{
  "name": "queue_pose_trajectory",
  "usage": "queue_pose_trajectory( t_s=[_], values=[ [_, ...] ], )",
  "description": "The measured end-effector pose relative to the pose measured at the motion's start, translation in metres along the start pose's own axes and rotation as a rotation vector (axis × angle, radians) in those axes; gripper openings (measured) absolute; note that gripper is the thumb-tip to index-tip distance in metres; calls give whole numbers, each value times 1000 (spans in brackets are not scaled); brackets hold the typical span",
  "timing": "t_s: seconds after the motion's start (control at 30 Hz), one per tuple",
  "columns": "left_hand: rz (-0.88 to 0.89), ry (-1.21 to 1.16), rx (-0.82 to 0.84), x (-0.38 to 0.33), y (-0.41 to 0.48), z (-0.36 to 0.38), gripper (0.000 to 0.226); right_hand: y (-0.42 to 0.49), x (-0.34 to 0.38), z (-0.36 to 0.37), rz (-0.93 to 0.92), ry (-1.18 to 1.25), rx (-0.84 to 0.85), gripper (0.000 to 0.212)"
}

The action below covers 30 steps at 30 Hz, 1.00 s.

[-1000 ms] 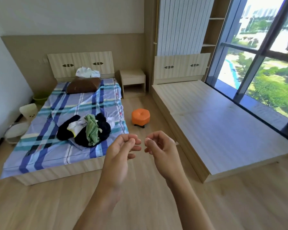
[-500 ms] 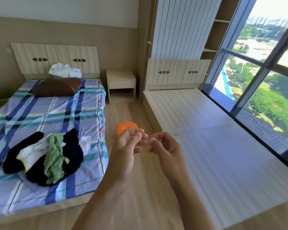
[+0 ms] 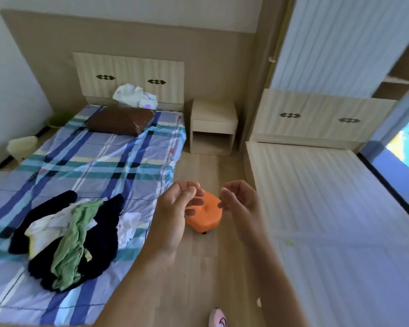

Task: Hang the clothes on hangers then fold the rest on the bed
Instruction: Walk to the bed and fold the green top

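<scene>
A heap of clothes (image 3: pixel 71 239), black, green and white, lies on the near part of the bed with the blue plaid sheet (image 3: pixel 99 161). A second white garment (image 3: pixel 135 95) sits crumpled by the headboard, behind a brown pillow (image 3: pixel 121 120). My left hand (image 3: pixel 175 213) and my right hand (image 3: pixel 241 204) are raised side by side over the floor between the two beds, to the right of the heap. Their fingers are loosely curled and hold nothing. No hangers are in view.
An orange stool (image 3: pixel 206 215) stands on the wooden floor just behind my hands. A nightstand (image 3: pixel 213 126) sits between the beds. A bare wooden bed platform (image 3: pixel 328 208) fills the right side, with a large window beyond it. A pink slipper (image 3: pixel 216 319) shows at the bottom edge.
The view has moved closer to the bed and swung left, so the clothes heap looks larger. Both hands keep the same raised, loosely curled pose.
</scene>
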<state>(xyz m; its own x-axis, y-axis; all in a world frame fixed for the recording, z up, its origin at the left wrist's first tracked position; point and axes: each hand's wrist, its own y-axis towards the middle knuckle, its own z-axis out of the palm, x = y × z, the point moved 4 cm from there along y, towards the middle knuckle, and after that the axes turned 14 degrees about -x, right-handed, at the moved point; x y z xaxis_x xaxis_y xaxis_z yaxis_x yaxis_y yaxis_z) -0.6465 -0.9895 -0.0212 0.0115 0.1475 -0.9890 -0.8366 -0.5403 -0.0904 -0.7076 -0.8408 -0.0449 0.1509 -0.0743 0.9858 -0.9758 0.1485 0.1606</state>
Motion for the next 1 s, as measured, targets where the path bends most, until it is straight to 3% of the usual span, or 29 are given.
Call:
queue_pose_trajectory(
  t_s=[0.2,0.37,0.5,0.57,0.7,1.0],
  values=[
    [7,8,-216,-6,85,28,37,122,-7,57,42,37,210,9],
    [-12,-17,-337,-2,157,32,16,193,-32,106,113,60,291,12],
    [-26,-27,-414,6,227,20,19,256,-52,154,180,65,296,7],
    [-28,-30,-429,6,269,14,28,290,-58,187,179,57,300,7],
    [-25,-15,-445,5,359,6,14,356,-65,258,134,20,337,8],
    [-6,-40,-513,-22,503,-12,16,442,-69,386,158,-18,410,10]
  ],
)
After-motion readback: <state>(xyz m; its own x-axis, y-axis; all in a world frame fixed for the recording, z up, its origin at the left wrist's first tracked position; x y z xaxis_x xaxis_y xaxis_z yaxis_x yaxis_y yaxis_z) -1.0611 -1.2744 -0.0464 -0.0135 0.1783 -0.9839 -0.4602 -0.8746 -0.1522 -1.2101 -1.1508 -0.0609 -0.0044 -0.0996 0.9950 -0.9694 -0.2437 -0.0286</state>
